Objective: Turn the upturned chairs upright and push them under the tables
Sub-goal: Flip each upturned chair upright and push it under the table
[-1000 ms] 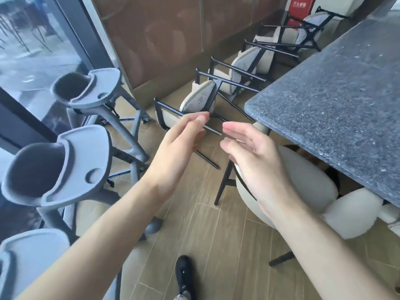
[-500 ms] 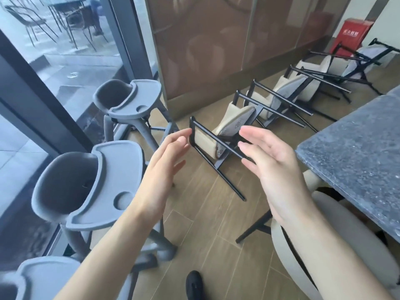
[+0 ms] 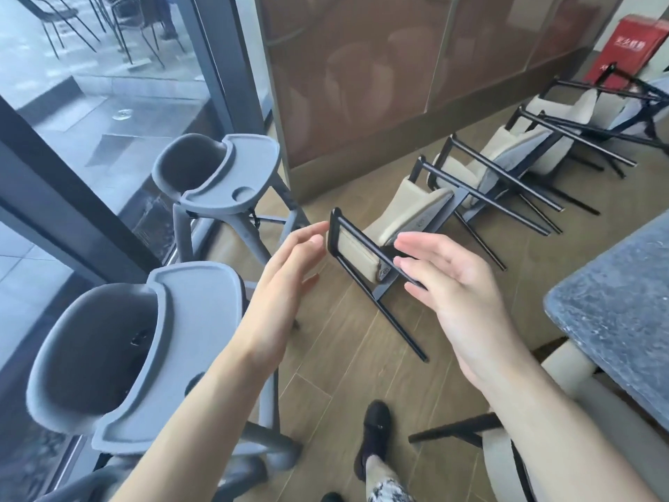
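Far left: two grey high chairs, the near high chair (image 3: 119,353) at our left forearm, the far high chair (image 3: 221,175) by the glass door (image 3: 108,114). Both upright.

Our left hand (image 3: 286,280) is raised, fingers straight and together, palm turned inward, holding nothing. Fingertips sit near the end of the black leg frame of the nearest upturned chair (image 3: 405,215); whether they touch it we can't tell.

That chair lies tipped on the wood floor (image 3: 344,356), beige seat toward the brown wall panel (image 3: 398,67), black legs pointing out toward us. More tipped chairs (image 3: 514,150) lie in a row behind it along the wall, up to a red box (image 3: 637,41).

Our right hand (image 3: 456,288) is also flat and empty, palm facing the left one, overlapping the chair frame in view.

Right edge: dark stone table (image 3: 615,302), with an upright beige chair (image 3: 506,458) partly under it.
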A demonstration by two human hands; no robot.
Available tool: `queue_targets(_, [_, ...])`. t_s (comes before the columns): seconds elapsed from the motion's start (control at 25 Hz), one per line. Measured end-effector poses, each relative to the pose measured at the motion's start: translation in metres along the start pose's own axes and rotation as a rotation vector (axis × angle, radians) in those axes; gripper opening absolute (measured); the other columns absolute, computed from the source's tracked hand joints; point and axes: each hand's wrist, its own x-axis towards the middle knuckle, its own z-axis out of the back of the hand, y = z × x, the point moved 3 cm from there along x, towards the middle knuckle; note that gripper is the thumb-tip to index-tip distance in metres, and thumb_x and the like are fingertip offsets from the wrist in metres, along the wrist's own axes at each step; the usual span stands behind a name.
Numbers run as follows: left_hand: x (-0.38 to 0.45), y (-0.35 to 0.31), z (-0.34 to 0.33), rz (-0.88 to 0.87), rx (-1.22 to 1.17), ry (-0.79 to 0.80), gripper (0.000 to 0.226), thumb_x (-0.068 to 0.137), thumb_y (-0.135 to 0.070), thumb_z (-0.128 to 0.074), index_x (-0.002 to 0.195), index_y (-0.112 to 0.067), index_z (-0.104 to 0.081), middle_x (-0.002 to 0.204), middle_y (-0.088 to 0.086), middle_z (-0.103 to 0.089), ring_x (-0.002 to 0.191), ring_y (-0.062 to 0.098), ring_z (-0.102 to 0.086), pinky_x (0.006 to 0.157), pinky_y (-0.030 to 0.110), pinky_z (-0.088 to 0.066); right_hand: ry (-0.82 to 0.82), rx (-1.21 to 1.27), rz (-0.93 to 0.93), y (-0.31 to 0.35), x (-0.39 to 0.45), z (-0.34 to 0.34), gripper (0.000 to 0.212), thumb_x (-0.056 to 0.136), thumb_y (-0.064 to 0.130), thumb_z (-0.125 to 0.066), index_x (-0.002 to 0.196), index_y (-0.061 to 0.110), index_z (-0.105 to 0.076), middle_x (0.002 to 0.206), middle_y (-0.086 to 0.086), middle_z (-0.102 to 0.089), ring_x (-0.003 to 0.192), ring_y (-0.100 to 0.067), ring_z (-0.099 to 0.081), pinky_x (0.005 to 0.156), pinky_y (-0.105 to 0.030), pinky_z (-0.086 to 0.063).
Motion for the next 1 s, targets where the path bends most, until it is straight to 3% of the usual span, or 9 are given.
queue_targets(0.32, [0.153, -0.029, -0.014, 0.020, -0.028, -0.031, 0.035, 0.091, -0.050, -0.049, 0.120, -0.043, -0.069, 0.127, -0.024, -0.067, 0.124, -0.001, -0.059, 0.108, 0.035, -0.044, 0.072, 0.032, -0.012, 0.017, 0.165, -0.012, 0.023, 0.092, 0.010, -0.065, 0.104, 0.027, -0.074, 0.106, 0.015, -0.076, 0.106, -0.001, -0.068, 0.100, -0.033, -0.053])
queue_targets(0.6, [0.253, -0.051, -0.010, 0.003, -0.034, -0.115, 0.037, 0.092, -0.048, -0.048, 0.121, -0.039, -0.069, 0.129, -0.022, -0.067, 0.121, -0.001, -0.061, 0.107, 0.034, -0.046, 0.159, 0.020, -0.006, 0.032, 0.276, -0.029, 0.019, 0.092, 0.014, -0.064, 0.102, 0.027, -0.073, 0.104, 0.014, -0.075, 0.106, -0.004, -0.068, 0.102, -0.039, -0.051])
queue_targets(0.76, [0.305, -0.050, 0.010, 0.028, -0.045, -0.152, 0.028, 0.102, -0.039, -0.049, 0.121, -0.035, -0.070, 0.127, -0.018, -0.068, 0.120, 0.001, -0.062, 0.108, 0.036, -0.046, 0.202, 0.016, -0.045, 0.029, 0.331, -0.062, 0.020, 0.094, 0.010, -0.062, 0.101, 0.024, -0.073, 0.103, 0.011, -0.076, 0.104, -0.004, -0.069, 0.102, -0.036, -0.052])
queue_targets(1.0, [0.388, -0.043, 0.064, 0.013, -0.053, -0.099, 0.036, 0.092, -0.044, -0.049, 0.118, -0.034, -0.071, 0.124, -0.016, -0.071, 0.119, 0.002, -0.064, 0.104, 0.034, -0.046, 0.197, 0.004, -0.017, 0.028, 0.411, -0.127, 0.020, 0.093, 0.010, -0.062, 0.099, 0.026, -0.073, 0.102, 0.013, -0.076, 0.102, -0.003, -0.069, 0.101, -0.038, -0.052])
